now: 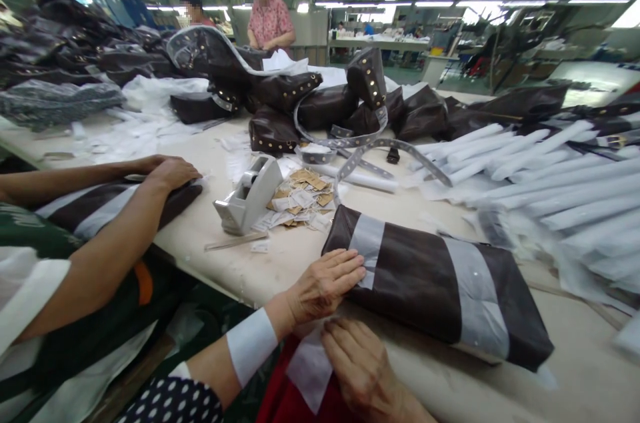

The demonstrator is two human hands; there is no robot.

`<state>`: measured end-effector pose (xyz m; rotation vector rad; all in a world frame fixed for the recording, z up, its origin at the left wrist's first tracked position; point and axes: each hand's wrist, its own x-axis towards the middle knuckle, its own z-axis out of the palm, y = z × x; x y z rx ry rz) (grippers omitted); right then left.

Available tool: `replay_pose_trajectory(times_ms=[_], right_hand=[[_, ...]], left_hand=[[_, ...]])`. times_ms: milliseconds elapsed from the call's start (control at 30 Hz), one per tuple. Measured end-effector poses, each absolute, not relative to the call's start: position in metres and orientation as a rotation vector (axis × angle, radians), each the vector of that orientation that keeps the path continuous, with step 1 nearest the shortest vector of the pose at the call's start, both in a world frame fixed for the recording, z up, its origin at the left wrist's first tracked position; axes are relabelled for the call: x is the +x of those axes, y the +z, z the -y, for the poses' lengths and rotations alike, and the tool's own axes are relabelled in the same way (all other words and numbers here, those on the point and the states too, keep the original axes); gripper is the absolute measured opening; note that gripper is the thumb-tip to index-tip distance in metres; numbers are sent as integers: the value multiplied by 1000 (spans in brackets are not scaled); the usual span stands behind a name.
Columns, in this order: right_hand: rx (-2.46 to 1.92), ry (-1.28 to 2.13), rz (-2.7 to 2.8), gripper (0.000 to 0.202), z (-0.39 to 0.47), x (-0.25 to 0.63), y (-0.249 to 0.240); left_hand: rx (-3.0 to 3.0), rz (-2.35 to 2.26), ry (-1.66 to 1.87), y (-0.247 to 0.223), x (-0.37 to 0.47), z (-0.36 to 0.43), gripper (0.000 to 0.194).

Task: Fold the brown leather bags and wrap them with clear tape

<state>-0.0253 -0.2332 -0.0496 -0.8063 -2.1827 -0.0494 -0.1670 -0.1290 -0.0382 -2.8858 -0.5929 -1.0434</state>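
Observation:
My left hand (pixel 327 283) lies with outstretched fingers on the near left end of a dark brown bag (pixel 417 269). Two pale grey wrapping strips cross this bag, the left one (pixel 369 243) just beyond my fingertips and a wider one (pixel 477 296) farther right. Below, at the table's front edge, my right hand (pixel 360 366) has its fingers curled over a thin white sheet (pixel 310 369), which hangs down in front of something red. A white band (pixel 251 345) is wrapped round my left forearm. A grey studded strap (pixel 390 143) curves away behind the bag.
A tape dispenser (pixel 250 193) stands beside a heap of tags (pixel 303 199). White wrapped rolls (pixel 575 176) are piled right; dark studded bags (pixel 285 93) lie behind. At left, a co-worker's hands (pixel 173 173) rest on another banded bag (pixel 110 206). Other people stand farther back.

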Motion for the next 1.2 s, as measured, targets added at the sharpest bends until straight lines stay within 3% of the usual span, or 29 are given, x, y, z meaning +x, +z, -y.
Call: replay_pose_trajectory(times_ms=[267, 567, 933, 1200], right_hand=[[-730, -77, 2259, 33, 247, 0, -66], [-841, -60, 2373, 34, 244, 16, -4], [-901, -58, 2170, 27, 218, 23, 12], [-1012, 63, 2149, 23, 175, 24, 27]], left_hand=[[-2858, 593, -1103, -43, -164, 135, 33], [-2861, 605, -1144, -48, -159, 149, 31], [-2924, 521, -1151, -49, -162, 144, 29], [-3142, 495, -936, -45, -172, 139, 36]])
